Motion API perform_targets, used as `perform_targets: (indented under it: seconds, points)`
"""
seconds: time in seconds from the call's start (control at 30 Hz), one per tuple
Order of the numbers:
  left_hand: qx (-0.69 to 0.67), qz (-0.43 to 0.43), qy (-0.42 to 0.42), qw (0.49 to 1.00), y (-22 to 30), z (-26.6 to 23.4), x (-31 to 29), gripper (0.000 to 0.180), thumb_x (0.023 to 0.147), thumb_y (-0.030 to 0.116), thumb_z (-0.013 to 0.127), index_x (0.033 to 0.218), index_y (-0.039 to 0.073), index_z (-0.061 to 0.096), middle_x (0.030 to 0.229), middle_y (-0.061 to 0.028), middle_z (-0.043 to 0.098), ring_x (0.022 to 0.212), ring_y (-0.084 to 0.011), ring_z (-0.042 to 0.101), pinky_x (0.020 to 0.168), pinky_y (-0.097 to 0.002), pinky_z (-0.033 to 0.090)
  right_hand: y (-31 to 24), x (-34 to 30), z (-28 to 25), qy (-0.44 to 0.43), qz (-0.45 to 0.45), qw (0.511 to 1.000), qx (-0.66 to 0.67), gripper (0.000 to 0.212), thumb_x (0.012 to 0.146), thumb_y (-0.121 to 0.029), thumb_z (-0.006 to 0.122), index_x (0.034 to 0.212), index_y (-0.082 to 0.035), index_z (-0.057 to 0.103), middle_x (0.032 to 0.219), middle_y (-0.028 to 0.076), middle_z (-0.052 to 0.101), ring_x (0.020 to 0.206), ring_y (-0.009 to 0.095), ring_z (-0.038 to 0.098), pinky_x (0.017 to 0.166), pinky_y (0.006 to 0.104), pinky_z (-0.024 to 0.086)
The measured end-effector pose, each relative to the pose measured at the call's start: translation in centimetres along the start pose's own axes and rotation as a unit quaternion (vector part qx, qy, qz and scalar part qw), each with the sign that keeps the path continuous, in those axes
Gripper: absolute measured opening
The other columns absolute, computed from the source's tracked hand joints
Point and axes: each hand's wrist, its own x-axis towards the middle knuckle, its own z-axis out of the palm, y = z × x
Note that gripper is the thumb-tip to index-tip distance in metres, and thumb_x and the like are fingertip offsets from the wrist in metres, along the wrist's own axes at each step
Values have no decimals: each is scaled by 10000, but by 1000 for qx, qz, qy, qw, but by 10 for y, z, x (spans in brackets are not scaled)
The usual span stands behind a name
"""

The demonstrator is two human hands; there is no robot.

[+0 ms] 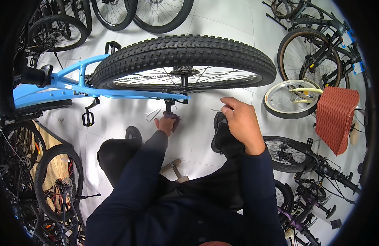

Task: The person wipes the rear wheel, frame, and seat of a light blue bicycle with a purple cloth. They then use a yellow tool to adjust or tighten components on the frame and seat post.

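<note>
A light blue bicycle frame [128, 94] spans the left and middle of the head view, its knobby-tyred rear wheel [189, 51] in front of me. Under the rear end of the frame, my left hand [166, 125] is closed at a dark part [169, 105] that hangs down there. A crumpled, dark purplish, cloth-like piece [175, 120] is in its fingers. To the right, apart from the bicycle, my right hand [243, 124] pinches a thin metal rod-like tool [216, 110], mostly hidden in the grip. The index finger is extended.
Silver wrenches [153, 114] lie on the pale tiled floor near my left hand. A pedal [88, 118] sticks out below the frame. Bicycles stand on both sides, one with a red woven basket [336, 117]. A wooden piece [171, 165] shows between my legs.
</note>
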Motion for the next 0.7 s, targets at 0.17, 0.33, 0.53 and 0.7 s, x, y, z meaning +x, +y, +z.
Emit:
perform_targets:
  seconds: [0.17,0.33,0.53,0.7]
  points:
    - [140,-244,350,894,115,95,34,155,955,-36,508,1080,32,571,891,-133,669,657,-257,652,547,-332,511,2,5,1,13,-23,1000,11,267,918,-91,610,1138,31,700,982,251,716,894,433,683,824,434,543]
    - [46,-227,296,927,162,128,40,229,1011,32,432,1170,3,593,902,-111,670,755,-244,679,634,-376,583,6,0,-2,1,-29,1000,2,262,922,-95,606,1128,37,698,980,255,711,891,441,674,815,441,541]
    - [26,-138,338,931,201,146,37,200,988,88,517,1130,14,636,967,-106,711,698,-186,641,629,-352,565,5,2,-2,-15,-13,1000,14,295,924,-104,605,1166,41,691,1055,249,719,965,401,691,864,395,535]
    - [-45,-38,342,938,209,160,40,230,883,-43,403,934,31,615,804,-107,625,618,-220,615,538,-333,533,5,4,-1,-23,-15,1000,7,318,924,-115,605,1191,36,689,1055,239,729,974,374,704,880,373,530]
